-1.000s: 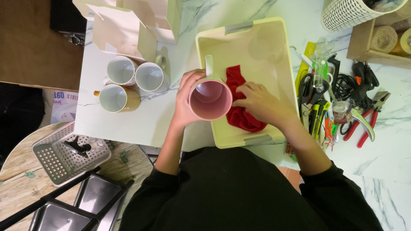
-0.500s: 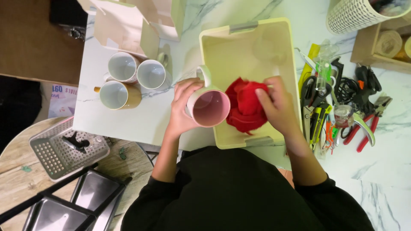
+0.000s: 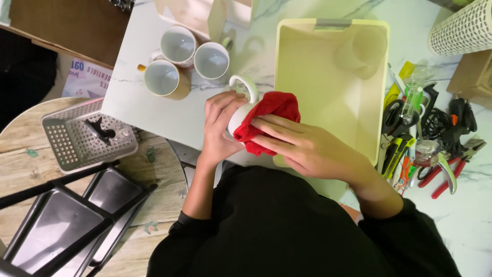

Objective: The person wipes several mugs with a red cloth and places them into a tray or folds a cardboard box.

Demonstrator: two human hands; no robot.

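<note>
L hand (image 3: pixel 218 128) wraps around a white mug (image 3: pixel 241 105), fingers clenched on its body, handle up and away from the person. R hand (image 3: pixel 302 146) presses a red cloth (image 3: pixel 269 110) flat against the mug's side, fingers spread over the cloth, grasping it. Mug sits just above the marble table (image 3: pixel 133 102) edge, beside a pale yellow bin (image 3: pixel 369 133). 3 more mugs (image 3: pixel 177 43) stand close together, well left of the bin. Pliers & assorted tools (image 3: pixel 435 154) lie right of the bin.
</note>
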